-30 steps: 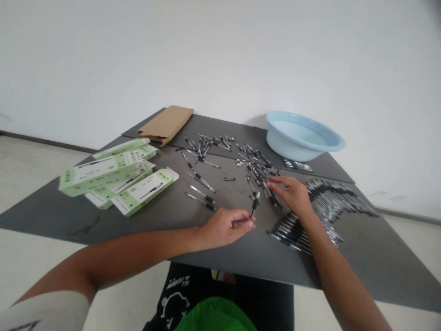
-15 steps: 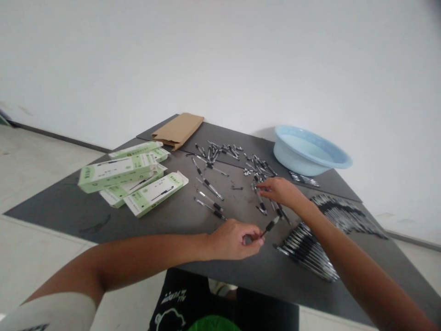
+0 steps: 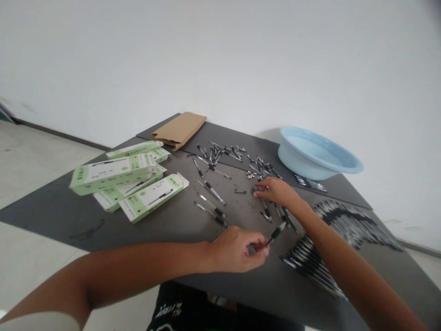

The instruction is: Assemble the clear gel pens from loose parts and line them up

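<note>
My left hand [image 3: 237, 250] is closed in a pinch on a black pen [image 3: 275, 234], held just above the dark table [image 3: 172, 220] near its front edge, tip pointing up and right. My right hand [image 3: 277, 191] reaches further out, fingers curled down onto a scatter of loose pens and pen parts [image 3: 262, 172]; whether anything is gripped there I cannot make out. A tidy row of pens [image 3: 310, 264] lies on the table just right of my left hand.
Several green and white pen boxes [image 3: 124, 179] are stacked at the left. A brown paper bag [image 3: 179, 128] lies at the back. A light blue basin [image 3: 317, 158] stands at the back right. More laid-out pens [image 3: 354, 220] fill the right side.
My left hand has tilted its pen from upright to slanting right and drawn nearer the front edge. My right hand moved left over the loose pile. The view shifted slightly.
</note>
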`<state>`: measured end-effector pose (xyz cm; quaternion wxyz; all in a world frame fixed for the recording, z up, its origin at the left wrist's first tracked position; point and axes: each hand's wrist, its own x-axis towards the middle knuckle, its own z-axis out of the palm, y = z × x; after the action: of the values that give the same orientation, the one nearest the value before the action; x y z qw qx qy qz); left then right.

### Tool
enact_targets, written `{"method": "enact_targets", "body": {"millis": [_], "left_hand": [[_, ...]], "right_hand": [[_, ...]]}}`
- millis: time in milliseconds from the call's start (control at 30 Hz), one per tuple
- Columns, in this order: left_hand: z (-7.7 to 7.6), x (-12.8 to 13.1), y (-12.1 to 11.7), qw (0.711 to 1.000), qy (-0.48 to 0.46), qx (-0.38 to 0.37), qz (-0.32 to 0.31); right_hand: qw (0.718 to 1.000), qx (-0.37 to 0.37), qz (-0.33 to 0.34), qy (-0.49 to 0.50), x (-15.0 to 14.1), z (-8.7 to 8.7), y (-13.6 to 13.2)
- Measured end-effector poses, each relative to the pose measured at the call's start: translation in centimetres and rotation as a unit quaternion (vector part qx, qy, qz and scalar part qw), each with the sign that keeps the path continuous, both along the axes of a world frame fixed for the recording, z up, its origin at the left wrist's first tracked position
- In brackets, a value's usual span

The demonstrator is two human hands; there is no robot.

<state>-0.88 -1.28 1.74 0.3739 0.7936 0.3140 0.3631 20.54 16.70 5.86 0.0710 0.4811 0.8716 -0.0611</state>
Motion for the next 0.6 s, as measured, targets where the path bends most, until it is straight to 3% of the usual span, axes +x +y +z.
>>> {"method": "enact_targets", "body": {"millis": [400,600], "left_hand": [[0.6,-0.1,0.0,1.000,-0.009,-0.015,-0.009],[0.4,-0.2,0.1,0.999,-0.028,-0.038,-0.011]], "right_hand": [[0.999,-0.044,-0.009,-0.004,-1.7,0.0,1.0],[0.997,-0.018,-0.014,0.079,-2.6,0.9,-0.3]]}}
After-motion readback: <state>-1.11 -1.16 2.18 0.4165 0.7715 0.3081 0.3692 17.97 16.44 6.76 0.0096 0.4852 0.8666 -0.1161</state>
